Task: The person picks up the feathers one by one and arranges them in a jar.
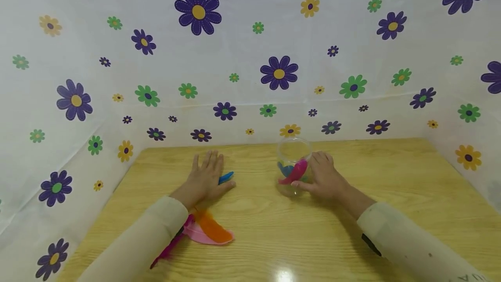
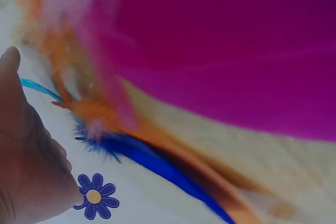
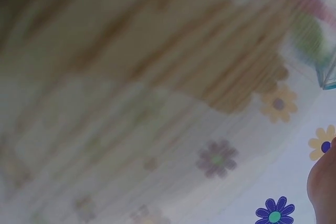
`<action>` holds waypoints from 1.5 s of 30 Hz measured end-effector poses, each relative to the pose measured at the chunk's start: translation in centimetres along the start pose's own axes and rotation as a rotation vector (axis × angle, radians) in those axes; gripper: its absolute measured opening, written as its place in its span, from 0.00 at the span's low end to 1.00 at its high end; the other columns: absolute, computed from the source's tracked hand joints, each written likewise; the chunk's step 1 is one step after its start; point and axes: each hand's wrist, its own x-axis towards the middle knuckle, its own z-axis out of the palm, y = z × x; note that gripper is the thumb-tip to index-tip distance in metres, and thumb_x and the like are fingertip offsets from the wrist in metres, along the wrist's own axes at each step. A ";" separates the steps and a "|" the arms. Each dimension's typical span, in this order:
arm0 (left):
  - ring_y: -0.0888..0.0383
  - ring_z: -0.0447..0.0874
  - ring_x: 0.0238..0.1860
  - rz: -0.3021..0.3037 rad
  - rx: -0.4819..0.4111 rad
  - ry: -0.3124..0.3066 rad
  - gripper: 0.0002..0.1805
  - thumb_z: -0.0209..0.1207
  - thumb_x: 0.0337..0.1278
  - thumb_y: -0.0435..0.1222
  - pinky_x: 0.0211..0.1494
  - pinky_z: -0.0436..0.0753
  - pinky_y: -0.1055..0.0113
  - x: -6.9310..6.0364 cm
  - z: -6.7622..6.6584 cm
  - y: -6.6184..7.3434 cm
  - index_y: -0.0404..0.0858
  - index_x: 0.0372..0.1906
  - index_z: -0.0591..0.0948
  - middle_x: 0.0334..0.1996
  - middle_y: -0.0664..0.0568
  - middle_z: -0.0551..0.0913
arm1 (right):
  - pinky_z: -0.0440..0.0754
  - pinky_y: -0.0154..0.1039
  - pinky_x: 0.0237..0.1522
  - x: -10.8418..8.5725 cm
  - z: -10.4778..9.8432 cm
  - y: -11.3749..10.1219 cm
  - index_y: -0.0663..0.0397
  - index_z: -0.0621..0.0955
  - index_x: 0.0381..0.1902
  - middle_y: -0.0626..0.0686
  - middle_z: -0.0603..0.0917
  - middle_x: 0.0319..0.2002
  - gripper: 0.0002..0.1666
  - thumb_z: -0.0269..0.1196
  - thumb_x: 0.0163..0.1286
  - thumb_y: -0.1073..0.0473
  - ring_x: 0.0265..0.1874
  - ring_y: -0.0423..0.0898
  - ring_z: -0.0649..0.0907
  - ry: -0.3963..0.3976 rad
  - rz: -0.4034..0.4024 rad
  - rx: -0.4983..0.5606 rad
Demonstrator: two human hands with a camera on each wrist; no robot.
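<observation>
My left hand (image 1: 204, 180) rests on the table with its fingers spread, palm down. A blue feather (image 1: 225, 177) sticks out between its thumb and index finger; the rest is hidden under the hand. With fingers and thumb around its right side, my right hand (image 1: 324, 176) holds a clear jar (image 1: 294, 146). Inside the jar are a magenta feather (image 1: 296, 171) and a bluish feather (image 1: 287, 170). In the left wrist view, a blue feather (image 2: 157, 162) and a large blurred magenta feather (image 2: 226, 61) lie close to the camera, beside the hand (image 2: 32, 166).
Nearer the body, by the left sleeve, an orange feather (image 1: 214, 229) lies over a pink feather (image 1: 201, 235), with a magenta feather (image 1: 169, 248) partly under the sleeve. A flowered cloth (image 1: 242, 47) rises behind the wooden table (image 1: 266, 251) and at both sides.
</observation>
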 end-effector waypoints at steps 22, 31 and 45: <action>0.40 0.45 0.80 0.005 -0.111 -0.073 0.35 0.33 0.80 0.48 0.78 0.44 0.36 1.2 0.5 -0.4 0.29 0.78 0.49 0.80 0.37 0.47 | 0.55 0.59 0.68 -0.1 -0.2 0.0 0.56 0.73 0.48 0.55 0.76 0.47 0.35 0.63 0.63 0.31 0.55 0.54 0.69 0.008 0.012 -0.036; 0.36 0.47 0.78 0.042 -0.324 -0.014 0.30 0.33 0.80 0.39 0.78 0.48 0.37 1.3 0.7 -1.2 0.23 0.75 0.54 0.78 0.32 0.50 | 0.54 0.59 0.68 0.0 0.2 0.3 0.52 0.75 0.50 0.53 0.77 0.48 0.33 0.64 0.64 0.32 0.53 0.52 0.69 0.016 -0.021 -0.013; 0.35 0.48 0.78 -0.067 -0.753 0.093 0.31 0.29 0.81 0.43 0.79 0.50 0.45 0.7 -2.1 -2.4 0.27 0.77 0.53 0.77 0.34 0.53 | 0.53 0.61 0.70 0.1 0.3 0.0 0.55 0.74 0.54 0.56 0.78 0.53 0.38 0.64 0.63 0.31 0.59 0.56 0.69 0.007 0.004 -0.007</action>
